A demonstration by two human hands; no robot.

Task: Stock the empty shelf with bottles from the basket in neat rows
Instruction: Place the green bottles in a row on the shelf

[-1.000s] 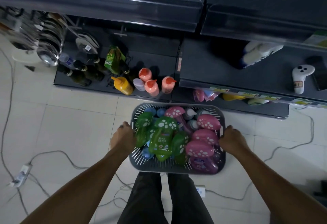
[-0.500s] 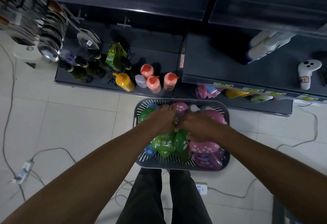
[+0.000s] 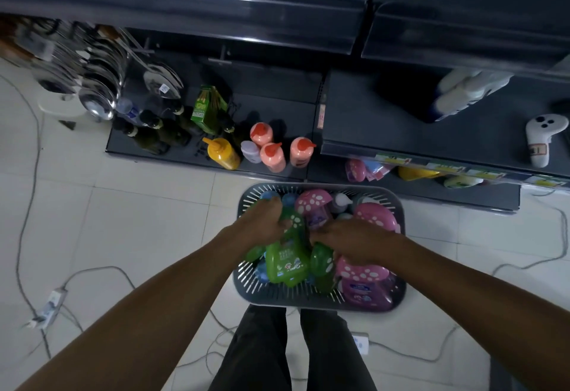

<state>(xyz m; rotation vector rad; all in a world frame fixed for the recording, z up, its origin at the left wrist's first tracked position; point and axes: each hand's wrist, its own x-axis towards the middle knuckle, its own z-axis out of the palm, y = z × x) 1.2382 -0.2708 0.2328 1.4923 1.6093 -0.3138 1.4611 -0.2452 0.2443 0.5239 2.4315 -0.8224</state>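
Left hand, now off rim of grey slotted plastic basket, grips green paw-capped bottle; right hand grip unclear; dark shelf unstocked.

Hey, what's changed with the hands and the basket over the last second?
Both hands let go of the sides of the basket and moved inward over the bottles. The left hand now grips the green bottle near its cap; the right hand lies on the bottles beside it, whether gripping one I cannot tell. The basket stayed on the floor, and the shelf bottles are as before.
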